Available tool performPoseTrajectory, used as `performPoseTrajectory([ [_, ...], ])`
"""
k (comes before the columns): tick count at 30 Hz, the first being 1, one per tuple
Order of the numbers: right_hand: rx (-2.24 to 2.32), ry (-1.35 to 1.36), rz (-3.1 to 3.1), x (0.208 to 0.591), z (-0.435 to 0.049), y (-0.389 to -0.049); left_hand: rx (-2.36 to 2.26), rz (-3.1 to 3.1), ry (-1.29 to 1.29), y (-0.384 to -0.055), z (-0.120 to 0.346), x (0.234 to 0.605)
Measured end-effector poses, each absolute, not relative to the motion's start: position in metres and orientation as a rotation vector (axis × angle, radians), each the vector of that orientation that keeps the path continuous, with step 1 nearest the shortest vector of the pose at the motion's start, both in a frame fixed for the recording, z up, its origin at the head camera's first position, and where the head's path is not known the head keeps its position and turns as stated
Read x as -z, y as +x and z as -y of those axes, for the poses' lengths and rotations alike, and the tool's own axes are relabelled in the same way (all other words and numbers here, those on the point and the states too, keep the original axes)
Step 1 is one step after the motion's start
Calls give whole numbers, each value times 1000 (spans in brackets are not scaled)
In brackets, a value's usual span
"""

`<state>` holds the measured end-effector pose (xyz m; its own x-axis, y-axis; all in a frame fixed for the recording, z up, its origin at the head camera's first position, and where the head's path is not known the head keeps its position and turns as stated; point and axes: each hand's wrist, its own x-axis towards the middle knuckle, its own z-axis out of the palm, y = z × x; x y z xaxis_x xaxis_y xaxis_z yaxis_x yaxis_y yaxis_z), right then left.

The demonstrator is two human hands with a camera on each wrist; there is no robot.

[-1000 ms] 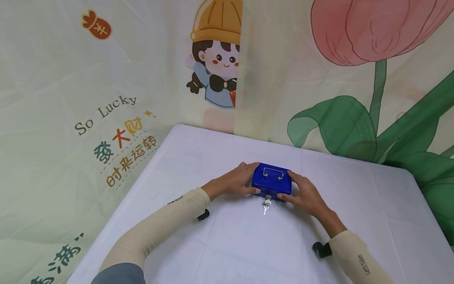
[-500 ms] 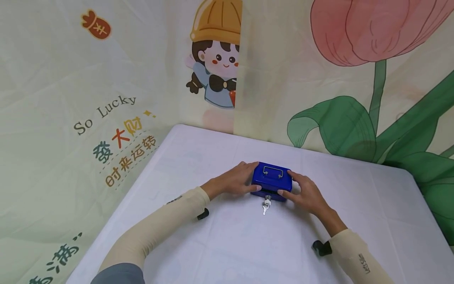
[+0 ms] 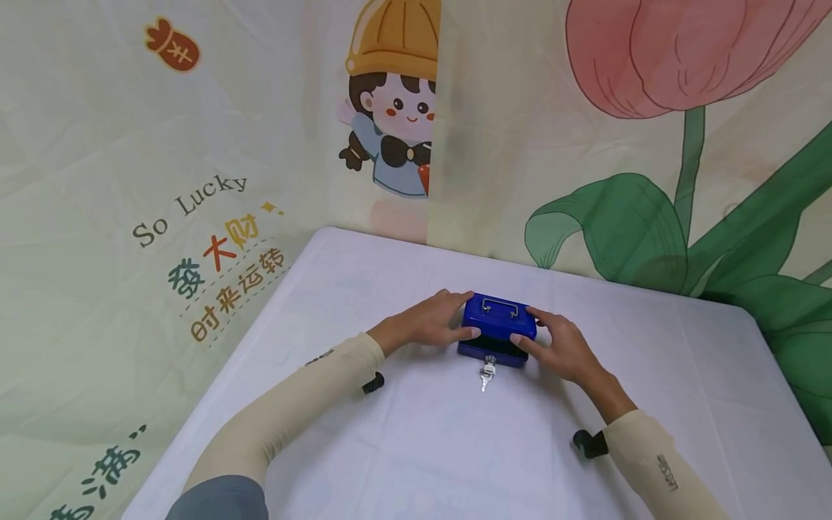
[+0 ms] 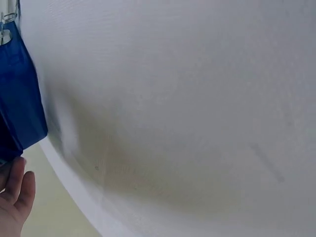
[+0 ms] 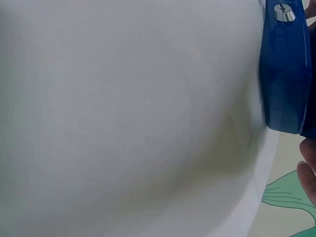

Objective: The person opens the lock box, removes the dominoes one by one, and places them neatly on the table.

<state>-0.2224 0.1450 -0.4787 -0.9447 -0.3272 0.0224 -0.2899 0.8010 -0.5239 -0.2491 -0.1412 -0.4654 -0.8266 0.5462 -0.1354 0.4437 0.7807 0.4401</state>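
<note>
A small blue metal cash box (image 3: 499, 325) with a wire handle (image 3: 500, 308) on its lid sits on the white table. Its lid is partly raised, and a dark gap shows along the front. From the front lock hangs a pair of keys (image 3: 486, 375). My left hand (image 3: 438, 320) grips the lid's left end, thumb at the front edge. At the right end my right hand (image 3: 562, 347) holds the lid the same way. In the left wrist view, fingertips (image 4: 17, 170) are at the box's corner; the right wrist view shows the lock cylinder (image 5: 284, 13).
The white-covered table (image 3: 416, 448) extends around the box on all sides. Behind it hangs a printed cloth backdrop (image 3: 494, 144) with a cartoon figure and a tulip. Both forearms wear beige sleeves, with a dark strap piece (image 3: 590, 443) at the right wrist.
The lid's front edge has risen from nearly closed to partly raised, widening the dark gap. Both hands have moved slightly up with it, while the box base and keys stay in place.
</note>
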Motion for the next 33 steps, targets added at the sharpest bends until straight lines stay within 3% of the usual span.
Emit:
performPoseTrajectory([
  [33, 851, -466, -2820, 458, -149, -242, -620, -2646, 691, -265, 139, 446],
])
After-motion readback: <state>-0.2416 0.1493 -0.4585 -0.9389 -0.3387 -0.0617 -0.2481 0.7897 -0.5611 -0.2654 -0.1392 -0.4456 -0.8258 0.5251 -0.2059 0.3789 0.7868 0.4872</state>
